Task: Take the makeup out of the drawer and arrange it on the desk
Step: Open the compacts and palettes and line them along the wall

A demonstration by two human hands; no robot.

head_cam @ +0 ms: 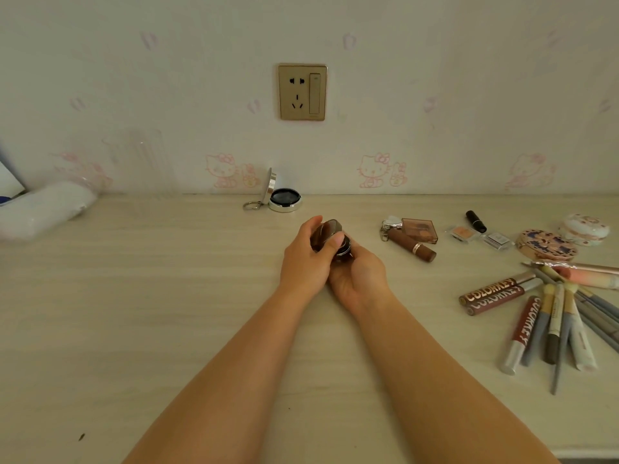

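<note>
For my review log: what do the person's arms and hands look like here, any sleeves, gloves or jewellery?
Both forearms are bare to the bottom edge of the picture, with no sleeves in view. The left hand and right hand wear no gloves, and no rings, watch or bracelet show. The visible thumbnail is short and looks unpainted.

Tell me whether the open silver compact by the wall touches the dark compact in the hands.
Apart. The head view shows a strip of bare desk between the silver compact and the dark compact, which both hands, left and right, hold.
</note>
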